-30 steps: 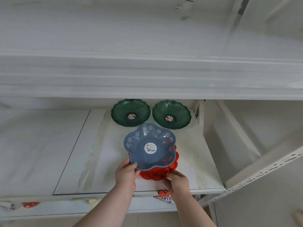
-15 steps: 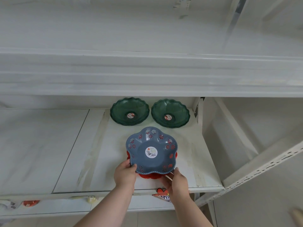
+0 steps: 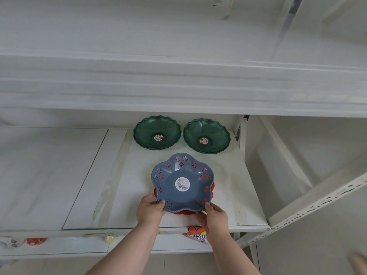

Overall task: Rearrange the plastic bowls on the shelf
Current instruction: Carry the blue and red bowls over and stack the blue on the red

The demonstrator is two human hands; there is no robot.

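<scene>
A blue flower-shaped plastic bowl (image 3: 181,182) with a white sticker sits nested on a red bowl (image 3: 183,212), of which only the rim shows underneath. Both rest on the white shelf (image 3: 228,195) near its front edge. My left hand (image 3: 150,210) grips the blue bowl's near-left rim. My right hand (image 3: 213,214) holds the near-right rim, its fingers under the stack. Two dark green scalloped bowls (image 3: 157,132) (image 3: 206,136) stand side by side at the back of the shelf.
An upper shelf board (image 3: 178,90) overhangs the bowls. A slanted perforated metal rail (image 3: 317,203) runs at the right. Price tags and stickers (image 3: 195,234) hang on the shelf's front lip. A wide bare shelf panel (image 3: 43,171) lies to the left.
The blue bowl was tilted above the red bowl a second ago; it has come down level and now sits nested on it, both hands still at its near rim.
</scene>
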